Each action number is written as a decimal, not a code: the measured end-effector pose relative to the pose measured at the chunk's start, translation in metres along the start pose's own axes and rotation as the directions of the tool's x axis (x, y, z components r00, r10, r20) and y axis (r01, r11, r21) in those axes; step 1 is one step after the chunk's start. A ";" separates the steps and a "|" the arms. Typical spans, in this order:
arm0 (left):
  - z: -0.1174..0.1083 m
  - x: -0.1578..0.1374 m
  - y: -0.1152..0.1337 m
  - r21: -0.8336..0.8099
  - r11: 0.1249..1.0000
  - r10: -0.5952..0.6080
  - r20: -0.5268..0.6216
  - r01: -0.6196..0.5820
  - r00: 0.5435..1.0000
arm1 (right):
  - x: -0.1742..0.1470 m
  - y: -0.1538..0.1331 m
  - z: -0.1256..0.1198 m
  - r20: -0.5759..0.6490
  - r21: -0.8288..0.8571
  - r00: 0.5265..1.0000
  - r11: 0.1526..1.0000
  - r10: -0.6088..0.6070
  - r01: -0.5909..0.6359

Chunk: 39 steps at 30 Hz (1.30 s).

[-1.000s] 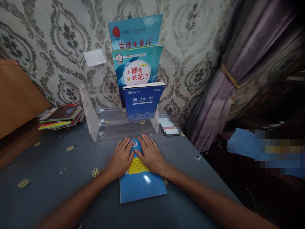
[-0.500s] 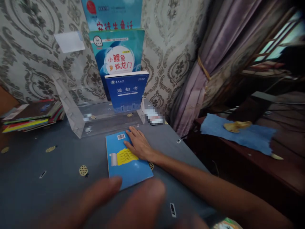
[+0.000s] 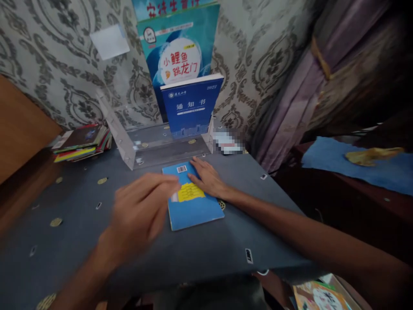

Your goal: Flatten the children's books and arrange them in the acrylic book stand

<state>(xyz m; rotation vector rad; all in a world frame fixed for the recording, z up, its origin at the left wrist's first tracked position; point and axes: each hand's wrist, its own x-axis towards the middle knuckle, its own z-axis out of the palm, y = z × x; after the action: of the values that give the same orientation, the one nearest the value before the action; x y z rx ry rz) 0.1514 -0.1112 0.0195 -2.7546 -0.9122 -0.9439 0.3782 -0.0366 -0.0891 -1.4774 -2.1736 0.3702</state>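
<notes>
A blue book [image 3: 196, 215] with a yellow panel and a barcode lies flat on the dark table, back cover up. My right hand [image 3: 209, 178] rests on its right side, palm down and fingers stretched out. Above the book's left edge hovers my left hand [image 3: 142, 206], slightly blurred, with its fingers bent and held together; nothing shows in it. Behind the book is a clear acrylic stand [image 3: 174, 153]. A dark blue booklet [image 3: 193, 107] marked 2022 leans upright in it, before a teal book [image 3: 180, 47] and another, taller book [image 3: 174, 8].
Several books lie in a pile [image 3: 82, 142] at the back left. A pixelated item [image 3: 229, 142] is right of the stand. Patterned wallpaper and a tied purple curtain [image 3: 290, 103] stand behind. At right, a blue cloth [image 3: 325, 155] covers furniture; more books [image 3: 319, 295] sit below the table's edge.
My left hand has moved away from the camera, up and left, toward the book. My right hand stays flat on the book. The view has shifted, so the table's near edge now shows.
</notes>
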 end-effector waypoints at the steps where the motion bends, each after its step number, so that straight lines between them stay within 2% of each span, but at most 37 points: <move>1: 0.006 0.000 -0.004 0.017 0.999 -0.050 0.053 0.049 0.997 | 0.001 0.002 0.002 -0.002 0.009 1.000 1.000 0.001 -0.001; 3: 0.027 0.003 -0.019 0.061 0.982 -0.187 0.209 0.178 0.960 | 0.002 0.004 0.003 -0.003 0.027 1.000 1.000 0.007 -0.007; 5: 0.052 0.006 -0.036 0.102 0.946 -0.322 0.349 0.306 0.880 | 0.003 0.006 0.001 -0.007 0.057 1.000 0.998 0.017 -0.017; 7: 0.074 0.009 -0.051 0.094 0.924 -0.376 0.391 0.370 0.840 | 0.005 0.008 -0.001 -0.004 0.098 0.999 0.995 0.035 -0.034; 10: 0.096 0.010 -0.062 0.073 0.922 -0.375 0.415 0.380 0.829 | 0.007 0.012 -0.004 0.003 0.164 0.999 0.985 0.043 -0.043; 14: 0.105 0.016 -0.051 0.093 0.928 -0.365 0.421 0.361 0.830 | 0.012 0.019 -0.004 -0.016 0.239 0.999 0.970 0.038 -0.033; 17: 0.106 0.023 -0.028 0.059 0.963 -0.257 0.511 0.264 0.821 | 0.017 0.024 -0.003 -0.017 0.318 0.998 0.947 0.052 -0.044; 20: 0.105 0.025 0.003 -0.039 0.994 -0.062 0.581 0.103 0.812 | 0.021 0.028 -0.003 -0.018 0.411 0.997 0.909 0.081 -0.066; 24: 0.102 0.020 0.032 -0.177 0.983 0.155 0.629 -0.054 0.762 | 0.022 0.030 -0.006 -0.037 0.421 0.996 0.905 0.082 -0.059; 29: 0.100 0.019 0.037 -0.179 0.980 0.185 0.629 -0.090 0.755 | 0.013 0.019 -0.018 -0.040 0.305 0.998 0.952 0.050 -0.036; 32: 0.101 0.019 0.041 -0.204 0.969 0.235 0.607 -0.138 0.759 | 0.003 0.001 -0.028 -0.046 0.228 0.996 0.970 -0.075 0.084; 34: 0.102 0.017 0.045 -0.238 0.957 0.276 0.590 -0.163 0.759 | -0.005 -0.015 -0.033 0.077 0.288 0.964 0.931 -0.255 0.223; 36: 0.104 0.015 0.048 -0.263 0.952 0.285 0.576 -0.157 0.766 | -0.013 -0.030 -0.037 0.253 0.344 0.876 0.884 -0.411 0.315; 37: 0.105 0.014 0.049 -0.274 0.950 0.285 0.568 -0.148 0.773 | -0.015 -0.035 -0.038 0.320 0.346 0.842 0.881 -0.434 0.322; 39: 0.105 0.013 0.048 -0.310 0.940 0.299 0.543 -0.143 0.785 | -0.018 -0.041 -0.039 0.390 0.318 0.824 0.900 -0.411 0.298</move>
<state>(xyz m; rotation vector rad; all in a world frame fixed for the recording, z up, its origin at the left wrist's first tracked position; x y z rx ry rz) 0.2426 -0.1157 -0.0524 -3.3558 -0.5058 -0.1566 0.3712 -0.0705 -0.0410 -0.8748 -2.5832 0.8824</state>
